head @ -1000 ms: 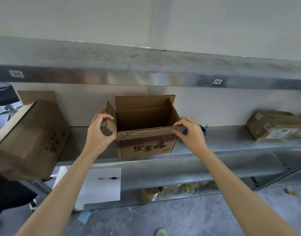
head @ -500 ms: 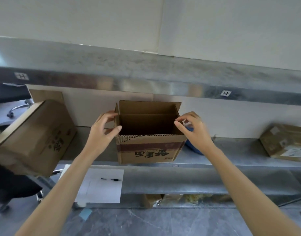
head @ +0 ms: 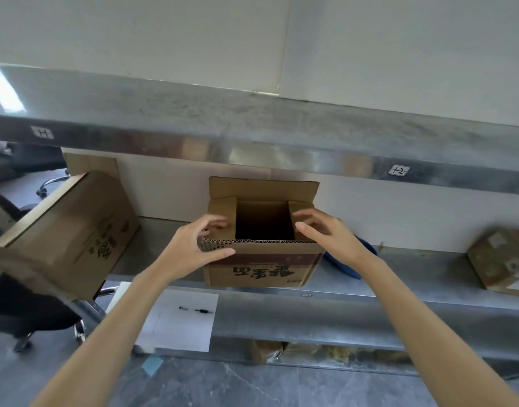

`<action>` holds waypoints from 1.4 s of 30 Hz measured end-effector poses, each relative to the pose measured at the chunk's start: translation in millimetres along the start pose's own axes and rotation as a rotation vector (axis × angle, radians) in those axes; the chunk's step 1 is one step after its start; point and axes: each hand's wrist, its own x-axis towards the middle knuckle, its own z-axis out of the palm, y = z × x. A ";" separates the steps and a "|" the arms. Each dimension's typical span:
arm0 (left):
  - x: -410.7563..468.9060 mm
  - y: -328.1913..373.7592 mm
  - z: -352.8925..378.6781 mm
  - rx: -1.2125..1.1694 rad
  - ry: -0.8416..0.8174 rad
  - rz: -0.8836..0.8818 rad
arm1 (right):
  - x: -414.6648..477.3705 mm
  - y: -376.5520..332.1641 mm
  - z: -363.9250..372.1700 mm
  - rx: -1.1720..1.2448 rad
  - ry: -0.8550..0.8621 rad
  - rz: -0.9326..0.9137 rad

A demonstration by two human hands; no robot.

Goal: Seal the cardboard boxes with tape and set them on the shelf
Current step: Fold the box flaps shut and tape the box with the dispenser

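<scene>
An open brown cardboard box (head: 261, 268) with dark printed characters stands on the metal shelf (head: 399, 277). Its rear flap stands up and its two side flaps are folded inward over the opening. My left hand (head: 190, 248) holds the front left corner, with curled fingers on the left flap and the thumb on the front wall. My right hand (head: 328, 233) presses its spread fingers on the right flap, the thumb free above the front rim. A blue object (head: 349, 265) lies behind my right wrist, mostly hidden.
A larger cardboard box (head: 67, 233) leans tilted at the left. A small taped box (head: 501, 262) sits at the shelf's right end. An upper shelf (head: 252, 124) overhangs close above. White paper with a pen (head: 182, 318) lies lower down. A black chair (head: 23, 312) stands at the lower left.
Both side flaps, upright and spread a second ago, have been folded inward over the opening. My hands moved from the box's outer corners onto the flaps.
</scene>
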 end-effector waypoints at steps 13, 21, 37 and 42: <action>5.2 -6.3 5.3 0.099 0.057 -0.067 | -3.7 21.9 -17.8 -0.087 -0.022 0.056; 15.2 -10.5 9.5 0.084 0.260 -0.110 | 11.7 36.4 -5.9 -0.063 0.220 0.036; 55.2 -33.6 -9.0 0.016 0.085 -0.094 | 50.9 44.3 -6.4 -0.020 0.207 0.098; 43.7 -33.5 -4.2 0.134 0.150 -0.042 | 44.4 46.1 -5.4 -0.178 0.133 0.023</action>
